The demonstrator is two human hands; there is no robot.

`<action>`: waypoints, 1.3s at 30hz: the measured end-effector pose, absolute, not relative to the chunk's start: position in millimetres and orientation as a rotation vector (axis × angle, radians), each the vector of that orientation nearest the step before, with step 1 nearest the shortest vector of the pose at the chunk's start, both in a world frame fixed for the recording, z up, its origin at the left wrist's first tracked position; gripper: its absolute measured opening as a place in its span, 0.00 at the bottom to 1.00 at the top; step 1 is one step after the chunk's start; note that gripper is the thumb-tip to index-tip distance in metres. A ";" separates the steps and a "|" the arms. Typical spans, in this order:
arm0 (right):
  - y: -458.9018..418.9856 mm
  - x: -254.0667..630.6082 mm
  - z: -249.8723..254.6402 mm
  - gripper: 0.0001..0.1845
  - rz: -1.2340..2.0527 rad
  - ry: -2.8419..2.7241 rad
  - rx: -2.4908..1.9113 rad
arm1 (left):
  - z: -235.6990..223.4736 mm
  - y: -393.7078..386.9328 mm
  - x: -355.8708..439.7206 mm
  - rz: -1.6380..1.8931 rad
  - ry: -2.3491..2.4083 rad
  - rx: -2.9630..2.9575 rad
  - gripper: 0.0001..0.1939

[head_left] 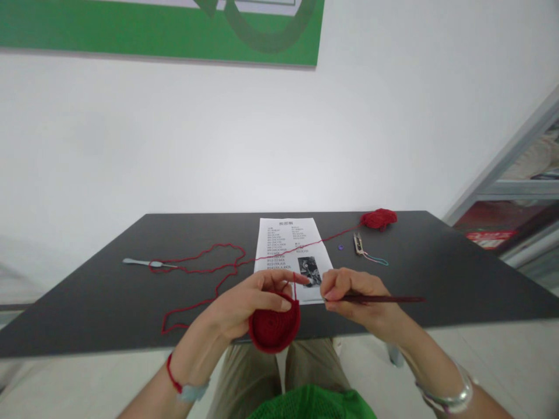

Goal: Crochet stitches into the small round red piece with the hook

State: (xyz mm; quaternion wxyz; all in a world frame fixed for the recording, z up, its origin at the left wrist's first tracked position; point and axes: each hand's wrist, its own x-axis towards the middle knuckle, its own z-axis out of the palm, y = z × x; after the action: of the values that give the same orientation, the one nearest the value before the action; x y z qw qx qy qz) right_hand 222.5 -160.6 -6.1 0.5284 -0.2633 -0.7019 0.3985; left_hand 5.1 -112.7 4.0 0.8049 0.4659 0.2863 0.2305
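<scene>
Head camera, and here we go: our left hand (244,305) curls around a round red crocheted disc (274,325) at the front edge of the dark bench (441,273), while our right hand (349,297) pinches a slim dark crochet hook (382,299). A thin red yarn strand (336,235) runs across a printed pattern sheet (279,244) to a loose red yarn ball (378,219).

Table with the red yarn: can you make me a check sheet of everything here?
Surface: dark table, flat.
Job's things: red crocheted disc held by left hand; dark crochet hook in right hand; red yarn ball with its strand; printed sheet.
Clutter: metal hook; thread snips; small purple piece.
Cables: nothing seen.
Surroundings: white wall; green poster.
</scene>
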 end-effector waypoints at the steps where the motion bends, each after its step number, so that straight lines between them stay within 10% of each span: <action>1: -159.9 222.8 -4.9 0.07 0.968 -1.685 -0.611 | 4.6 -111.6 4.6 0.469 0.597 1.001 0.21; 30: -155.0 218.9 1.2 0.10 0.826 -1.899 -0.535 | 4.1 -99.0 1.2 0.350 0.551 1.090 0.21; 39: -145.4 215.5 -12.3 0.08 1.449 -1.368 -0.540 | 13.8 -104.5 5.1 0.451 0.674 1.394 0.19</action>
State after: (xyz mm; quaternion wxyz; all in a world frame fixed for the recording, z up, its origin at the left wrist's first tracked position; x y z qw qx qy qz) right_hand 215.5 -145.4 -12.3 0.5128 -0.2247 -0.5690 0.6024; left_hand 5.1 -104.5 13.8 0.6921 0.6240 0.3015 0.2017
